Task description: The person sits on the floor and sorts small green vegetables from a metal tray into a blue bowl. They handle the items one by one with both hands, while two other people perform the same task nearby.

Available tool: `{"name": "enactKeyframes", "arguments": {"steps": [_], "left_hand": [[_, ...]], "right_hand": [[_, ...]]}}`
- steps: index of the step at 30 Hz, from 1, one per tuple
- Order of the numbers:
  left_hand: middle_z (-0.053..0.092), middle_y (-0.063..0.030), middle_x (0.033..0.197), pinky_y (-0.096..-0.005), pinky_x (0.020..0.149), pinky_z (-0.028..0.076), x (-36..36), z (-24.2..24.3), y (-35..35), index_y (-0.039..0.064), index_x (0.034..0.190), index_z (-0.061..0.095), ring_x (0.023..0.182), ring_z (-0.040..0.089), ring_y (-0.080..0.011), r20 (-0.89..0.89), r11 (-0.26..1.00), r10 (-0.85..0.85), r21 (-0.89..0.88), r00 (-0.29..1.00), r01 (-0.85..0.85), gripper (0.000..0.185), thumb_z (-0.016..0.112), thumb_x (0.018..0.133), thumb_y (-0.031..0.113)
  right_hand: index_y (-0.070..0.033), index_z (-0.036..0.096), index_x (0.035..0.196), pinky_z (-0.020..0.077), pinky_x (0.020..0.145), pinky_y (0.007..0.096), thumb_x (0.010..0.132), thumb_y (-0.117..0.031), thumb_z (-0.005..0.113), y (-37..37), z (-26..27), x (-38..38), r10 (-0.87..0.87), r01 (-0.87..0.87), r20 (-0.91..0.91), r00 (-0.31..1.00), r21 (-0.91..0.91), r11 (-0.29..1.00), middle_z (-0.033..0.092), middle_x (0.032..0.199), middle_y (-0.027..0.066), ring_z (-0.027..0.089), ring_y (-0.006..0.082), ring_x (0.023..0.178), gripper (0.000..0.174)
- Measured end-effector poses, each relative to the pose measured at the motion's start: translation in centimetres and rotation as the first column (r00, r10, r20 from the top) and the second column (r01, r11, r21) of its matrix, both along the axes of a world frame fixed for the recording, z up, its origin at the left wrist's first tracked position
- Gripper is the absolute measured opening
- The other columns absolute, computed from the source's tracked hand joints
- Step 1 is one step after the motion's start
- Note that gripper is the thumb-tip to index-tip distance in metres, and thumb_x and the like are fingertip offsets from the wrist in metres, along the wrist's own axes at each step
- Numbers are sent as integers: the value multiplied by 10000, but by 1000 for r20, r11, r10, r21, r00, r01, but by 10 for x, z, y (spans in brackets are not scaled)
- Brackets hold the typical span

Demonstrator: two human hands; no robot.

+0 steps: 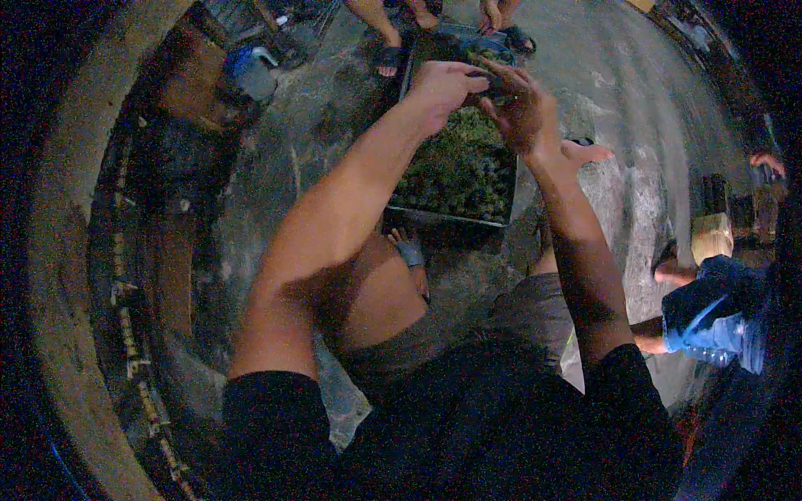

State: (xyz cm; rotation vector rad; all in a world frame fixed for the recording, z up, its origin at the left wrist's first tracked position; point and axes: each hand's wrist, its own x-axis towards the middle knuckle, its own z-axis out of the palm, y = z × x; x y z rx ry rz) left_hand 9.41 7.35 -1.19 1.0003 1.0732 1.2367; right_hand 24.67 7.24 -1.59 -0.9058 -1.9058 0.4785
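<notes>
Both of my hands are raised together above the far half of a dark rectangular tray (451,218) with a thin pale rim. My left hand (446,91) has its fingers curled around a small dark thing, too blurred to name. My right hand (520,109) is turned towards it, fingers extended and bent, close to or touching the same thing. Below them the tray holds a mass of dark green, clumpy material (460,166). At the tray's far end, just beyond my hands, a bluish round container (492,47) holds greenish pieces.
Across the tray are another person's feet (388,62) and hand (492,15). A blue and white container (254,69) stands at the upper left. A person in blue clothing (714,319) is at the right, near a wooden block (712,235). The concrete floor (639,188) is stained.
</notes>
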Motion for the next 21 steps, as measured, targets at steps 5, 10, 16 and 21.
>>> {"name": "enactKeyframes", "arguments": {"steps": [5, 10, 16, 21], "left_hand": [[657, -80, 870, -290, 671, 507, -10, 9, 15, -32, 905, 655, 769, 620, -171, -208, 987, 146, -33, 967, -156, 209, 722, 715, 21], [656, -83, 863, -324, 634, 508, -22, -5, 24, -9, 883, 665, 774, 613, -180, -34, 986, 90, -138, 995, -94, 152, 710, 744, 34], [636, -87, 870, -312, 593, 474, -44, -17, 24, 10, 961, 628, 737, 586, -186, 142, 988, -56, -132, 988, 75, 149, 639, 823, 66], [564, -67, 752, -277, 541, 424, -54, -9, 11, 31, 958, 593, 673, 554, -161, 152, 970, 22, -241, 988, 15, 188, 597, 869, 196]], "right_hand": [[-111, 621, 1141, 530, 719, 316, 776, -154, 694, 15, 2, -14, -121, 100, 175, 977, 124, 987, 665, 999, 98, 668, 217, 834, 374], [-3, 617, 1099, 528, 742, 315, 787, -138, 678, 33, -19, -17, 34, -97, -182, 983, -354, 930, 666, 977, 114, 659, 230, 840, 345], [-10, 541, 1095, 487, 579, 258, 883, -362, 541, 37, -33, 9, -428, -777, -790, 438, -573, 261, 625, 975, 113, 603, 202, 734, 411], [-94, 545, 830, 332, 423, 274, 891, -427, 544, 26, -36, 28, -465, -495, -638, 614, -770, 403, 539, 737, 40, 449, 144, 557, 339]]}}
